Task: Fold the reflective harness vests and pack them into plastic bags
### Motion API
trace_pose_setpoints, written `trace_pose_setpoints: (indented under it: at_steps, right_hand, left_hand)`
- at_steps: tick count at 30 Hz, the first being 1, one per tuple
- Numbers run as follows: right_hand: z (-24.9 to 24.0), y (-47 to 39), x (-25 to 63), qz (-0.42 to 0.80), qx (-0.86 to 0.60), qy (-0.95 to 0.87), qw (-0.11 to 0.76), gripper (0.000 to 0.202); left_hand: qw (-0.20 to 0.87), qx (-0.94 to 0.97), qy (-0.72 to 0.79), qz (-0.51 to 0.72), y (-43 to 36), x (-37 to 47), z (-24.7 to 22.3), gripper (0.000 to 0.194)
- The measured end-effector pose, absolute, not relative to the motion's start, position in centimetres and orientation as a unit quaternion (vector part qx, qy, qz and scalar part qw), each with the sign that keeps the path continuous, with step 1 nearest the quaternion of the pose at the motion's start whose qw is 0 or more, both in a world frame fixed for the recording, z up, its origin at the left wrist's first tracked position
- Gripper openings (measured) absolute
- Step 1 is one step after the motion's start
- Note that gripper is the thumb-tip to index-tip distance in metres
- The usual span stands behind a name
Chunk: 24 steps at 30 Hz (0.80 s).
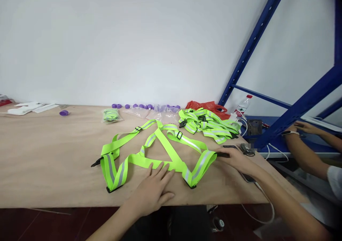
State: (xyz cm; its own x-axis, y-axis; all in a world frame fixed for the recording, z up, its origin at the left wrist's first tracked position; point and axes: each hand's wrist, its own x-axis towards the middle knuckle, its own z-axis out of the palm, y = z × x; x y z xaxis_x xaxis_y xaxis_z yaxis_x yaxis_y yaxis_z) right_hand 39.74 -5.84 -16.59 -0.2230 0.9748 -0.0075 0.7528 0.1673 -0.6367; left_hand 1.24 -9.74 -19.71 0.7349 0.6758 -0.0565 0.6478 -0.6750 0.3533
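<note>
One lime reflective harness (168,145), spread across the table (53,155) in front of us: long axis left to right, upper loops pointing toward the wall (107,38). Left black buckle (96,162): points left and slightly toward us. Our left hand (153,191): palm down, angled forward and right, fingers spread, tips on the lower band. Our right hand (236,160): angled forward and left, fingers pinching the right black buckle (222,155).

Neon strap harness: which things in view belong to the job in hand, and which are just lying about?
Likely the job:
- strap harness
- heaped straps
- bagged straps
- clear bags

Likely lying about:
- bottle
- phone
- red bag
- purple pieces
</note>
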Motion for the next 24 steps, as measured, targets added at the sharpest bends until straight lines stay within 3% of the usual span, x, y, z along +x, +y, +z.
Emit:
trace_pose_setpoints:
  at_steps: [10, 16, 20, 24]
  right_hand:
    - [-17.8, -7.1, 44.5, 0.009, -0.582, -0.764, 0.278, 0.044]
    - [-18.4, -7.4, 45.2, -0.022, -0.610, -0.739, 0.285, 0.045]
    - [-18.0, -8.0, 43.9, -0.043, -0.638, -0.720, 0.270, 0.047]
    - [-16.5, -8.4, 41.2, -0.030, -0.628, -0.733, 0.261, 0.047]
  left_hand:
    - [0.151, 0.884, 0.442, 0.024, -12.2, -1.2, -18.2, 0.055]
    - [0.133, 0.887, 0.443, -0.001, -12.9, -1.4, -16.2, 0.050]
    - [0.118, 0.881, 0.459, -0.005, -12.2, -0.7, -15.1, 0.028]
    - [0.106, 0.861, 0.493, 0.065, -9.5, 1.7, -14.9, 0.025]
